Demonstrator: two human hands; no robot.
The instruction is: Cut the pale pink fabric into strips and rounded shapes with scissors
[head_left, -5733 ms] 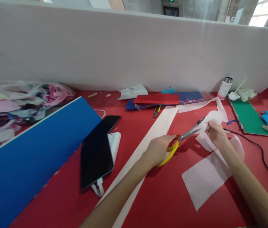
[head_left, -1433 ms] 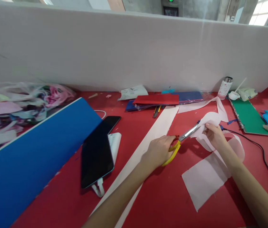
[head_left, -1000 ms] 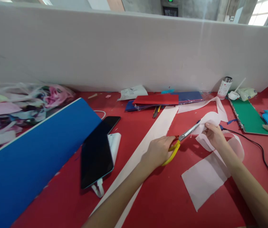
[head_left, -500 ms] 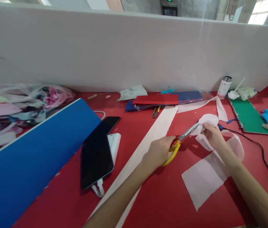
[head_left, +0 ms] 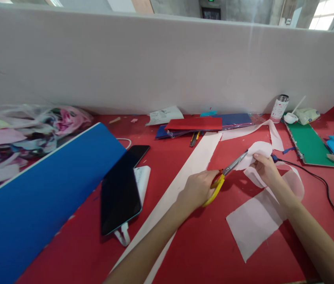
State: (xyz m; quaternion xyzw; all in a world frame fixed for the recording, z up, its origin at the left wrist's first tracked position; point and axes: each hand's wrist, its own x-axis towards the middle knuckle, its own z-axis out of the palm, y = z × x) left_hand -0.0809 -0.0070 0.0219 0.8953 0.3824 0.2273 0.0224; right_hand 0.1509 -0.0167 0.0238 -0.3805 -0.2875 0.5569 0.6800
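Right of the frame's centre, the left grip [head_left: 198,187] curls closed round yellow-handled scissors [head_left: 228,170], the right grip [head_left: 265,167] pinching pale pink fabric [head_left: 260,148]

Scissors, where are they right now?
Head view, right of centre: the yellow-handled scissors are in the left hand, blades pointing up-right at the pale strip held by the right hand.

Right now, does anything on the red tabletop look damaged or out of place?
Yes: at the right rear, the rectangular green board has a ragged left edge, unlike its straight front edge. A small tan scrap and a small pink scrap lie loose before the tall white partition, like stray offcuts. I see no spill.
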